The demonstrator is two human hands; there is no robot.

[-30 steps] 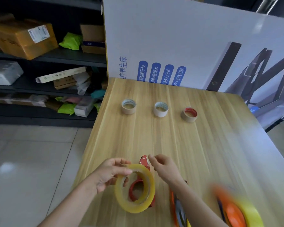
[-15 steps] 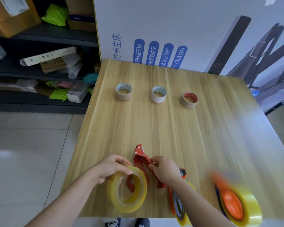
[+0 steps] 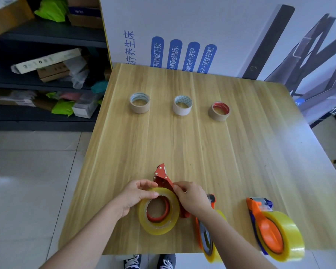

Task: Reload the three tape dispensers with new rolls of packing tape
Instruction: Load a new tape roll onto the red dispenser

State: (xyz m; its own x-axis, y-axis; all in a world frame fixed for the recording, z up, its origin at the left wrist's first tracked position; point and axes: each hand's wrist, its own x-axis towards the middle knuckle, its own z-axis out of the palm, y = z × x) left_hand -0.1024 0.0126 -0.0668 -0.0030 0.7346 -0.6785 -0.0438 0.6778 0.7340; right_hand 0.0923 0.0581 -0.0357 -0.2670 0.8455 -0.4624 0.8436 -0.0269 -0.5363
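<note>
Between hands (image 3: pixel 136 197) (image 3: pixel 192 199): tape roll (image 3: pixel 159 228), red dispenser (image 3: pixel 162 175)

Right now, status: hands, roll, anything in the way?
Left hand grips translucent yellow packing-tape roll. Right hand holds red metal tape dispenser; roll over its hub. Orange loaded dispenser beside right forearm, not blocking.

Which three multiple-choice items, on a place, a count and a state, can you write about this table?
1. Where are the three empty cardboard tape cores? A. in a row far across the wooden table B. on the floor C. stacked
2. How many orange plastic dispensers hold yellow tape? A. none B. two C. four
3. What does the left hand grip? A. nothing B. a core C. the yellowish clear tape roll at the red metal dispenser
1A: they stand in line. 2B: both lie right of the red one. 3C: its fingers curl round the roll.
</note>
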